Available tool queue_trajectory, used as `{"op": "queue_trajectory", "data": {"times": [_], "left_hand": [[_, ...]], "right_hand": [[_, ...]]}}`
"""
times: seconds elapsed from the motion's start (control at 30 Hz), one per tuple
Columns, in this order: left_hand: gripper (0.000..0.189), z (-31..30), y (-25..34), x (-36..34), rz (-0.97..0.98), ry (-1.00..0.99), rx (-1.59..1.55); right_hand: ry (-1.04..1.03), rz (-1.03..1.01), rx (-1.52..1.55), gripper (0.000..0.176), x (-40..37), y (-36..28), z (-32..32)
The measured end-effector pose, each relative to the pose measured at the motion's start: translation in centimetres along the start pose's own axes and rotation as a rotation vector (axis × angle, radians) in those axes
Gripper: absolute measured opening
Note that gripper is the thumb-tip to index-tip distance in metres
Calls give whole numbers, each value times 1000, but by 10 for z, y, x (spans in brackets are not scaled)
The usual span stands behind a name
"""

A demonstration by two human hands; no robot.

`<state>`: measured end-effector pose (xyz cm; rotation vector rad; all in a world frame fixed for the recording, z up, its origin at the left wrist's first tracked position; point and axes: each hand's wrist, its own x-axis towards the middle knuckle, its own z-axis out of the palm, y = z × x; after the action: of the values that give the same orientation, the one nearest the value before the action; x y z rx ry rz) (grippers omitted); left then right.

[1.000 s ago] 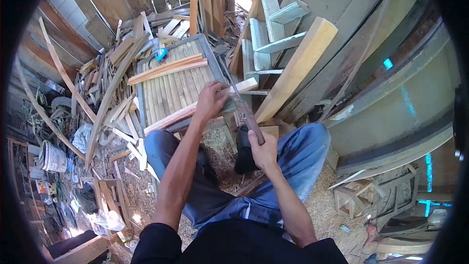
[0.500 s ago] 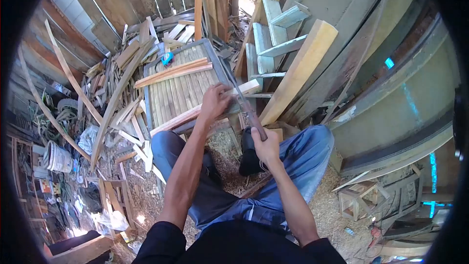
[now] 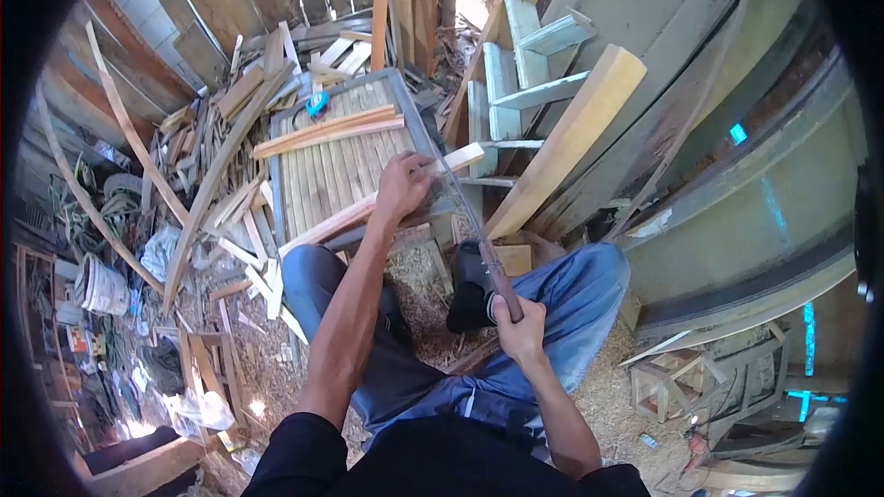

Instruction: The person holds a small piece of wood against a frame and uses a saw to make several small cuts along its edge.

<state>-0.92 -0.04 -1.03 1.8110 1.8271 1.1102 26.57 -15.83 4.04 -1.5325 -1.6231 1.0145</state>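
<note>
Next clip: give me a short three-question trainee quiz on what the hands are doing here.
1. True or false: the right hand grips the saw by its handle.
2. The left hand holds down: A) a wooden strip; B) a bucket; C) a rope.
3. What colour is the tape measure on the slatted panel?
Key: 1 true; 2 A; 3 blue.

Saw handle (image 3: 494, 269) mostly covered by the right hand (image 3: 518, 331), blade teeth too small to be told, wooden strip (image 3: 333, 224) partly hidden under the left hand (image 3: 402, 186)
</note>
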Motion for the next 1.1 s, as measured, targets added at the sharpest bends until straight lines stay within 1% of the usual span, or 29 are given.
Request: {"op": "queue_trajectory", "data": {"times": [0.07,0.13,0.2,0.23,0.27,0.3,0.33,0.37,0.4,0.43,0.5,0.53,0.57,0.6,0.67,0.7,0.73,0.8,0.87,0.9,0.97,1.0,1.03,1.1], "left_hand": [[27,2,-6,2,54,23,30],[28,3,-2,0,98,42,57],[28,1,5,0,-16,-16,5],[28,0,8,0,3,-13,14],[30,3,7,-3,-35,-32,-68],[32,2,8,-6,-75,-52,-149],[32,-1,12,-8,-59,-53,-138],[35,-4,14,-10,3,-64,-75],[37,-7,16,-9,64,-74,-15],[37,-9,16,-8,73,-72,-11],[38,-10,15,-6,17,-109,-68],[38,-12,14,-4,18,-102,-71],[39,-15,11,-2,-39,-176,-133],[40,-19,13,0,-96,-251,-195],[38,-23,18,-3,-129,-257,-207],[36,-24,19,-5,-153,-264,-219],[36,-24,19,-5,-155,-263,-222],[33,-25,18,-3,93,-211,27],[32,-23,19,-5,117,-169,29],[31,-23,19,-7,146,-134,33],[30,-20,25,-10,106,-126,48],[30,-20,29,-11,84,-117,55],[30,-21,32,-12,84,-124,54],[29,-21,38,-11,23,-114,14]], "right_hand": [[6,3,6,39,4,-2,-2],[-28,55,-25,39,8,-12,-12],[-58,47,-28,39,12,-36,-26],[-88,35,-31,40,16,-54,-35],[-145,63,-69,39,17,-77,-47],[-133,54,-54,39,18,-87,-52],[-169,63,-56,40,18,-95,-57],[-206,72,-60,42,19,-98,-59],[-196,65,-50,42,19,-94,-58],[-179,33,-53,43,17,-86,-55],[-165,-7,-67,44,12,-69,-54],[-175,31,-12,43,8,-60,-53],[-187,70,45,44,7,-56,-52],[-189,68,43,44,7,-58,-54],[-122,51,55,41,1,-63,-57],[-127,56,53,41,-1,-61,-57],[-120,37,47,38,-1,-60,-57],[-115,13,36,36,-3,-50,-59],[-96,22,138,33,-11,-35,-60],[-110,25,140,33,-12,-41,-62],[-44,-71,214,31,-14,-60,-69],[-33,-87,224,33,-8,-65,-65],[-29,-81,224,33,0,-64,-57],[-44,31,297,38,22,-43,-30]]}}
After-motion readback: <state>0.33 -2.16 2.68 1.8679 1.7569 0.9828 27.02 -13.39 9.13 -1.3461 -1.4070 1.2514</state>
